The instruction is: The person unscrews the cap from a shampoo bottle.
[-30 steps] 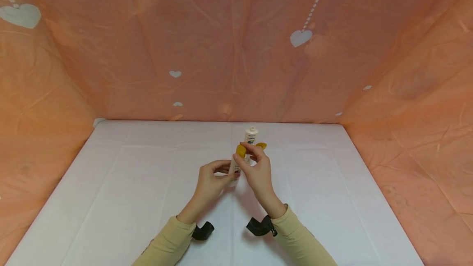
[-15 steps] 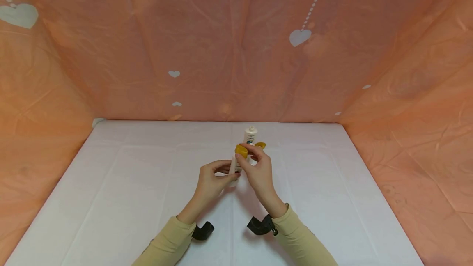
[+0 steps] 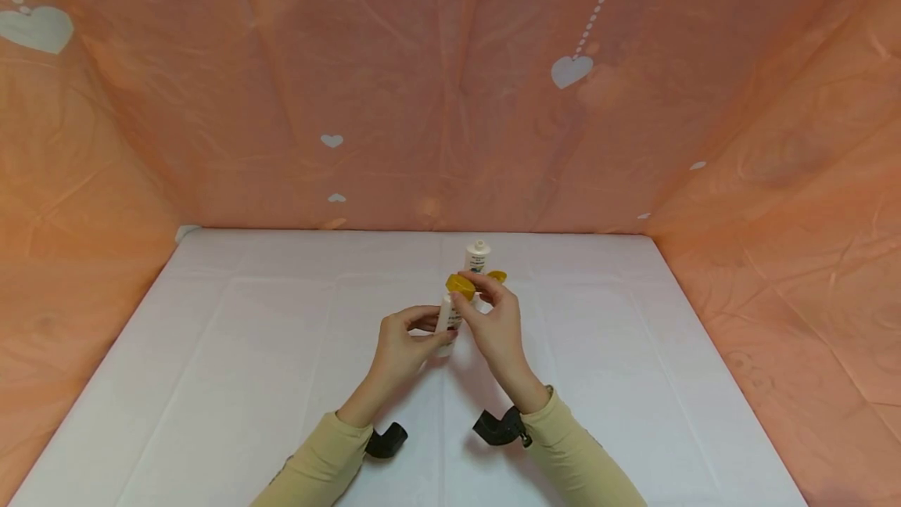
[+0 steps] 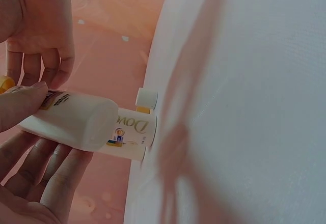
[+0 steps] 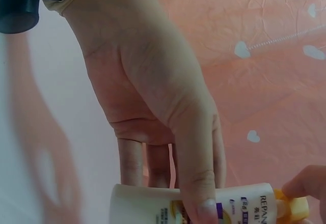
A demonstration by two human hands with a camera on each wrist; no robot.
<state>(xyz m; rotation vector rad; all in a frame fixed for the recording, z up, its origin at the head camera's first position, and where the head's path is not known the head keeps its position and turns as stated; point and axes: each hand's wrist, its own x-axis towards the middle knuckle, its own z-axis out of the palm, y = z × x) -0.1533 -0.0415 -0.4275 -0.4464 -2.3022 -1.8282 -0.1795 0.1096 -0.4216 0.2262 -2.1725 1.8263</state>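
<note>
In the head view, my left hand [image 3: 404, 343] holds a white shampoo-style bottle [image 3: 446, 319] tilted, mid-table. My right hand [image 3: 496, 327] pinches its yellow cap [image 3: 461, 285] between thumb and fingers. The right wrist view shows the cap [image 5: 294, 207] at the bottle's neck, with the right thumb [image 5: 305, 180] against it; whether it is threaded on, I cannot tell. Behind stands a second white bottle [image 3: 477, 257], its neck uncapped; in the left wrist view it reads Dove [image 4: 133, 124]. Another yellow cap [image 3: 497, 276] shows beyond the right fingers, partly hidden.
A white cloth covers the table [image 3: 281, 382]. Orange sheeting with white hearts [image 3: 394, 100] closes off the back and sides. Black camera mounts [image 3: 500, 429] stick out from both wrists near the front.
The yellow cap has turned in the right fingers and now looks wider and slightly farther right, showing more of the bottle's top. The left hand has stayed in place.
</note>
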